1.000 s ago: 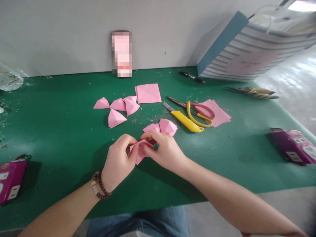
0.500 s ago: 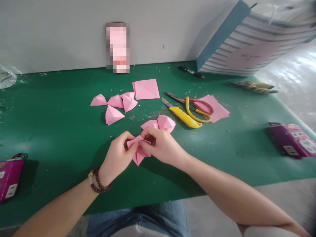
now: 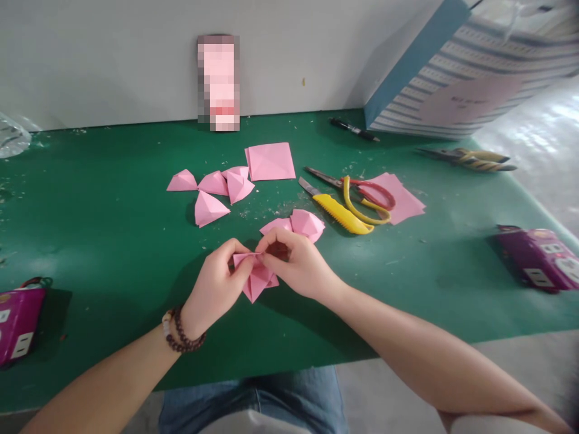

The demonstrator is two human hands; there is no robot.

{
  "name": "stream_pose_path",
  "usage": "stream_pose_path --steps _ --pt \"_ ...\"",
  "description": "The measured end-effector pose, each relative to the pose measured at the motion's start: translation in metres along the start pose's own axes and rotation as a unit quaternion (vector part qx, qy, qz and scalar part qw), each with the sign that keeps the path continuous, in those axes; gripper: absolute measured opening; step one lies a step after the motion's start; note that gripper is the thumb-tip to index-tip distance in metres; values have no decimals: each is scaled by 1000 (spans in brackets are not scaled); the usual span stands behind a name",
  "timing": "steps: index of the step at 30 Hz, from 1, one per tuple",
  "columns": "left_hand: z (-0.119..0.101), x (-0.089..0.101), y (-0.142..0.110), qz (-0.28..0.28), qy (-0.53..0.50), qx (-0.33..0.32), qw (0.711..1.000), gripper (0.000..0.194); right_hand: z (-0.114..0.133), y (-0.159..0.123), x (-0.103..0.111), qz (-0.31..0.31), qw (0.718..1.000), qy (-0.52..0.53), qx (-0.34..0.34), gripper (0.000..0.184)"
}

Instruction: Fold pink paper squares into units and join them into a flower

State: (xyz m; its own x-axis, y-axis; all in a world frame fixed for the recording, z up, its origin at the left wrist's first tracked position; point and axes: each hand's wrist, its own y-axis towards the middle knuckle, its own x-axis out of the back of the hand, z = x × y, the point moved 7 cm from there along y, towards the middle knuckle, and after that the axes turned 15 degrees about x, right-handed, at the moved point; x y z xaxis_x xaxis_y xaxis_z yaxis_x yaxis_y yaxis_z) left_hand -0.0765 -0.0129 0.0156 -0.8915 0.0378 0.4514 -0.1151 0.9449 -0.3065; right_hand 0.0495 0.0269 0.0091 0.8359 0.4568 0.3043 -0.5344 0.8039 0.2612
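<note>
Your left hand [image 3: 212,283] is curled in tight, and your right hand [image 3: 298,265] is curled in too. Both hands pinch a folded pink paper [image 3: 256,278] with their fingers and thumbs. The paper is right between your two hands, over the green table mat [image 3: 113,253], and its pointy end faces you. Your hands touch each other at the fingertips, up at the top of the paper. Two rows of bead bracelets [image 3: 180,330] go around your left wrist.

Just past your right hand, two puffy pink paper shapes [image 3: 298,225] sit side by side and touch each other. Farther to the left, four more pink paper shapes [image 3: 210,188] lie close together in a little bunch. A flat pink paper square [image 3: 270,161] lies just behind them.

To the right of those, a yellow box cutter [image 3: 339,214] lies beside scissors [image 3: 357,199] with red and yellow handles. The scissors lie partly on some flat pink sheets [image 3: 400,198]. Up near the wall are a black pen [image 3: 354,129] and a big striped paper bag [image 3: 452,78]. Yellow-handled pliers [image 3: 465,159] lie near the right side of the table. A purple power strip [image 3: 536,259] sits on the right, and a pink-purple one [image 3: 18,325] sits on the left. Something blurry [image 3: 218,83] leans on the wall, and you can't tell what it is.
</note>
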Motion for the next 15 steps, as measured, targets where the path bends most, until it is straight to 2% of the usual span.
stream_pose_path --steps 3,8,12,15 --pt "2 0 1 4 -13 14 1000 13 6 0 2 -5 999 -33 33 13" --pt "5 0 2 8 -22 23 999 14 21 2 3 35 992 -87 85 13" --pt "3 0 1 1 -4 16 1000 15 22 4 5 66 995 -59 50 12" --pt "2 -1 -1 1 9 12 1000 15 16 4 6 63 997 -46 11 9"
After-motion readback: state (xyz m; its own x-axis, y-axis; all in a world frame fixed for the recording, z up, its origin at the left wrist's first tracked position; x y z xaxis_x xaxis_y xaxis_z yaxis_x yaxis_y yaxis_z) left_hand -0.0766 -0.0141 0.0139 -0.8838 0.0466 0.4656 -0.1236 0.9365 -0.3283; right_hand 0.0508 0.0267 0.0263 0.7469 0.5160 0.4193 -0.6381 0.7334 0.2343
